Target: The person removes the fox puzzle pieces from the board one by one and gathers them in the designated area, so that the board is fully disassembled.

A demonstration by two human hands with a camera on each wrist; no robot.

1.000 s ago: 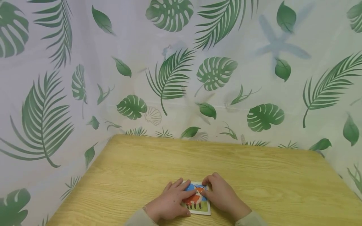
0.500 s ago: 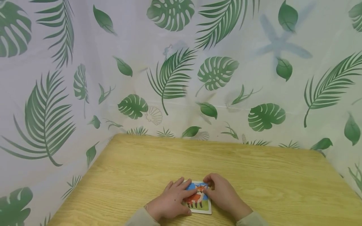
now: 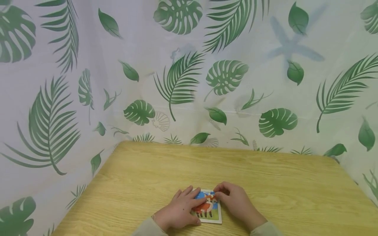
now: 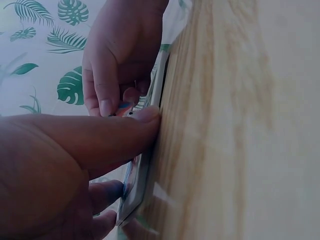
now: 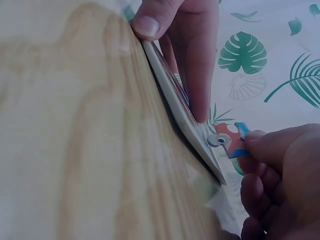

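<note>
A square fox jigsaw puzzle (image 3: 215,216) with a pale frame lies flat on the table. My left hand (image 3: 181,209) rests over its left part with fingers spread; in the left wrist view the thumb (image 4: 125,132) touches the frame edge. At the upper right corner my right hand (image 3: 236,201) pinches a jigsaw piece (image 5: 231,140) between thumb and finger. The right wrist view shows this piece, orange and blue with a printed eye, raised and tilted above the board. Part of the picture is hidden beneath the left hand.
The wood-grain table (image 3: 153,170) extends around the puzzle. A white leaf-print sheet (image 3: 189,108) hangs along its back and sides.
My right hand has shifted slightly to the right, and the piece with the fox's eye now tilts up from the board. The left hand stays almost still on the puzzle.
</note>
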